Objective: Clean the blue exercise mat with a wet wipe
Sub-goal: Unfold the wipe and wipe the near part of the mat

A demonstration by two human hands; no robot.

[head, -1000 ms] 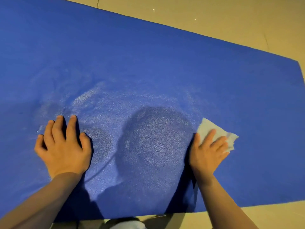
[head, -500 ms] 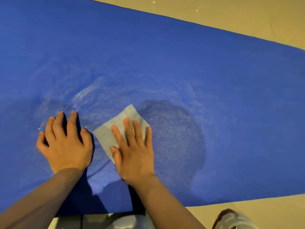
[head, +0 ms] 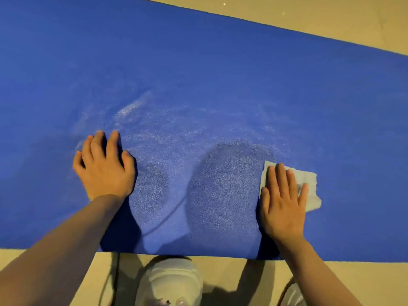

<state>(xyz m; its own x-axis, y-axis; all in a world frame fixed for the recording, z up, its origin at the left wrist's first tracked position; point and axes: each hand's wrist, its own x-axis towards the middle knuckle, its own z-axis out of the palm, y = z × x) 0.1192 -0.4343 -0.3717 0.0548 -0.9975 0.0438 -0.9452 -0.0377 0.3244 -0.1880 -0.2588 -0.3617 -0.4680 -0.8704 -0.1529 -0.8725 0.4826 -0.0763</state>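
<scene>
The blue exercise mat lies flat on a tan floor, filling most of the frame. The wet wipe sits at lower right, pinned beneath the right hand, fingers straight and together, evidently to drag it flat across the surface. At lower left, the left hand rests spread on the mat, probably bracing it. A damp sheen lies between the hands.

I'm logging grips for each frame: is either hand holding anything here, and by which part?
Nothing is gripped. The right hand presses flat, fingers straight, on the left part of the wet wipe; the left hand rests on the blue mat.
</scene>
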